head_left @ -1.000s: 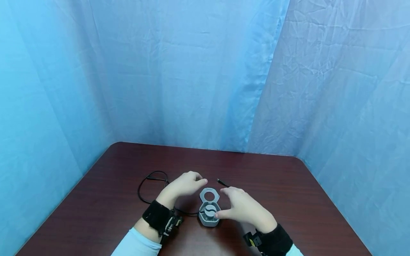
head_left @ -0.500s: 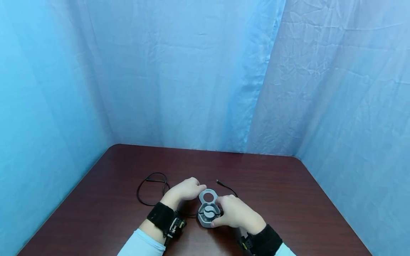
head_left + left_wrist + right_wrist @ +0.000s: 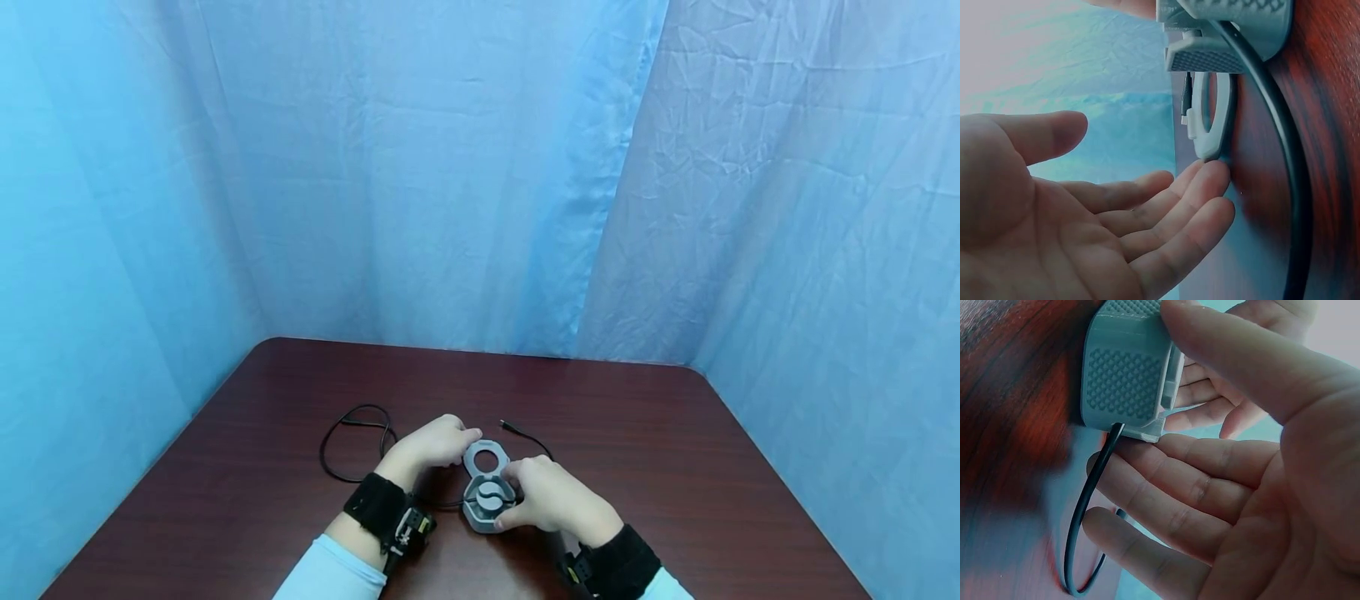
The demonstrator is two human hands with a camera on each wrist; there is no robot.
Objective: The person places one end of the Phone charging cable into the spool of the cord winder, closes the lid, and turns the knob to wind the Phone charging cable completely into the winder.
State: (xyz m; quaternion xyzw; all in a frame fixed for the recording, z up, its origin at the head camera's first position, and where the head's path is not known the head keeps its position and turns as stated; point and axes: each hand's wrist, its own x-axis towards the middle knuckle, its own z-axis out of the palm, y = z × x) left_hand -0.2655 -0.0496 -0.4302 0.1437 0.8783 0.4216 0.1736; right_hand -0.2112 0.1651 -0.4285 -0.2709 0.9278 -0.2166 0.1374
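With the bare right hand [image 3: 553, 496], holds the small grey, many-sided plastic case [image 3: 480, 523] by its right side, on the dark red-brown wood-grain table [image 3: 637, 417], setting the thumb at the near corner and fingers along the right wall. With the bare left hand [image 3: 438, 440], reaches to the far left of the case, holding nothing, thumb wide of the nearly straight fingers. Cannot tell whether touching or just beside the grey flat lid [image 3: 469, 458] with its round hole, lying open at the case's far side. Visible inside the case: a pale grey round core [image 3: 490, 503] with a curved slot. Visible emerging from both sides: a thin black cable [image 3: 1298, 181], looped left of the case and ending in a slim dark plug [image 3: 510, 428] beyond its far right.

Could nip the cable by folding the lid over with a stretch proud of the slot. Could skid the case by pushing from the left against so light a hold. Might also tug the cable out of the slot by snagging the loop.
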